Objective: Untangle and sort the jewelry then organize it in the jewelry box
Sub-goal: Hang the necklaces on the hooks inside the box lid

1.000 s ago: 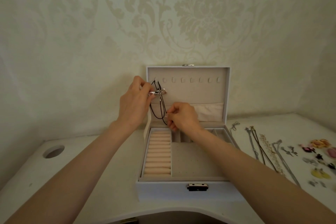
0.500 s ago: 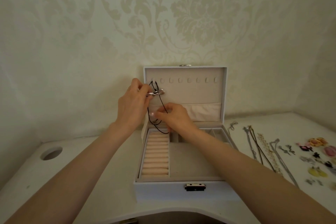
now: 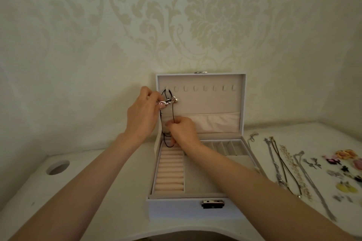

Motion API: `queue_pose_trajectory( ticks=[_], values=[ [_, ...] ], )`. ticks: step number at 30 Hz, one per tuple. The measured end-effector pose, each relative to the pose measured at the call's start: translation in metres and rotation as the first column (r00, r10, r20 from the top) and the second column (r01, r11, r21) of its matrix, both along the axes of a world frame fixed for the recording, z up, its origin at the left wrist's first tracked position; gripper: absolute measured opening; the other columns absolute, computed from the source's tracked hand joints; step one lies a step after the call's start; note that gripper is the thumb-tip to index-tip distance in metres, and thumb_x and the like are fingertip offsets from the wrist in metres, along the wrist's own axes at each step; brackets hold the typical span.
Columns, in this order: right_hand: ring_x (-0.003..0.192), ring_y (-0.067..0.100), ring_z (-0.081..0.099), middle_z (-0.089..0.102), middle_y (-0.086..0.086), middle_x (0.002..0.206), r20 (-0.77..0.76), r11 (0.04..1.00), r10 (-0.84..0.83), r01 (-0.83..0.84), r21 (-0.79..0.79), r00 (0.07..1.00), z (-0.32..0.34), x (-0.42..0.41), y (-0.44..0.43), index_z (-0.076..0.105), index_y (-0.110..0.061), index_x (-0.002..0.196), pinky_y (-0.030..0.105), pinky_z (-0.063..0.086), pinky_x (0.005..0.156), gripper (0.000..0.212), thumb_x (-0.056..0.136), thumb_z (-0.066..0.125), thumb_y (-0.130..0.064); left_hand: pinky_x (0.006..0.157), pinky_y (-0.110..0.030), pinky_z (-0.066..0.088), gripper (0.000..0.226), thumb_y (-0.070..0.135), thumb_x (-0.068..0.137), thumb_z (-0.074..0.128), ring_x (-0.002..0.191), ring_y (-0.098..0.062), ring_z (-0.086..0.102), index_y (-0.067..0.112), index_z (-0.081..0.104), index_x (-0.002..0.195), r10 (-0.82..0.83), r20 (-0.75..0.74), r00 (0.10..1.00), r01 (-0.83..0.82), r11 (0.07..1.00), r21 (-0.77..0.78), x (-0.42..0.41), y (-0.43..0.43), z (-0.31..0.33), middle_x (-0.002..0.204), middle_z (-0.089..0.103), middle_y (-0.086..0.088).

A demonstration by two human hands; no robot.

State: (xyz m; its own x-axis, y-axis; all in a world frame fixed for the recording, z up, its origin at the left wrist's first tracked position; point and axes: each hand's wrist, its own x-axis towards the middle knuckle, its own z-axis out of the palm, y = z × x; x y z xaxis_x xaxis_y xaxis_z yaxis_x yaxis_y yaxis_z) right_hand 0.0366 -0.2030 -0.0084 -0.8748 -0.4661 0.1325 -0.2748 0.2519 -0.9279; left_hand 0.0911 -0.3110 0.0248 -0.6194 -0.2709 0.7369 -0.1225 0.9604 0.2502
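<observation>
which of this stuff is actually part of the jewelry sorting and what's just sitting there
Part of the job: black cord necklace, pinched by left hand and right hand; open jewelry box; loose necklaces and earrings on the table, waiting.
Just there: round hole in the table; patterned wall.

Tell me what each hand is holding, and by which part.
The left hand pinches the black cord necklace at its silver bow pendant; the right hand pinches the same cord lower down.
</observation>
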Motion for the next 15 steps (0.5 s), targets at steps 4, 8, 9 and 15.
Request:
queue_pose_trajectory(
  ticks=[4, 8, 9, 15],
  values=[
    [0.07, 0.029, 0.066, 0.065, 0.009, 0.061, -0.213, 0.967, 0.062, -0.005, 0.257, 0.975, -0.0093, 0.0002, -0.0049, 0.066, -0.007, 0.068, 0.037, 0.055, 0.071, 0.017, 0.081, 0.057, -0.012, 0.057, -0.038, 0.046, 0.017, 0.02, 0.09, 0.06, 0.079, -0.026, 0.057, 0.009, 0.063, 0.102, -0.011, 0.013, 1.0, 0.011, 1.0, -0.024, 0.0016, -0.0009, 0.0014, 0.105, 0.05, -0.008],
    [0.086, 0.03, 0.066, 0.071, 0.013, 0.085, -0.22, 0.947, 0.111, -0.036, 0.32, 0.969, -0.0079, -0.0038, -0.0077, 0.069, -0.008, 0.087, 0.034, 0.053, 0.075, 0.018, 0.08, 0.064, -0.024, 0.057, -0.038, 0.046, 0.017, 0.021, 0.089, 0.062, 0.078, -0.026, 0.056, 0.008, 0.063, 0.1, -0.01, 0.017, 1.0, 0.011, 0.999, -0.044, 0.0011, -0.0013, 0.0021, 0.103, 0.05, -0.009],
    [0.089, 0.03, 0.066, 0.071, 0.013, 0.09, -0.209, 0.95, 0.121, -0.051, 0.31, 0.97, -0.0072, -0.0056, -0.0085, 0.069, -0.008, 0.089, 0.035, 0.053, 0.076, 0.018, 0.079, 0.065, -0.023, 0.056, -0.037, 0.046, 0.017, 0.021, 0.089, 0.062, 0.078, -0.025, 0.056, 0.008, 0.064, 0.1, -0.011, 0.018, 1.0, 0.012, 0.999, -0.047, 0.001, -0.0013, 0.0022, 0.103, 0.05, -0.008],
    [0.086, 0.029, 0.065, 0.071, 0.013, 0.088, -0.267, 0.956, 0.121, -0.039, 0.292, 0.956, -0.0073, -0.0047, -0.0013, 0.069, -0.004, 0.083, 0.036, 0.052, 0.073, 0.015, 0.082, 0.06, -0.016, 0.056, -0.036, 0.046, 0.018, 0.023, 0.09, 0.061, 0.077, -0.024, 0.056, 0.009, 0.064, 0.101, -0.011, 0.027, 1.0, 0.013, 0.998, -0.056, 0.0017, -0.0017, 0.003, 0.102, 0.05, -0.007]
  ],
)
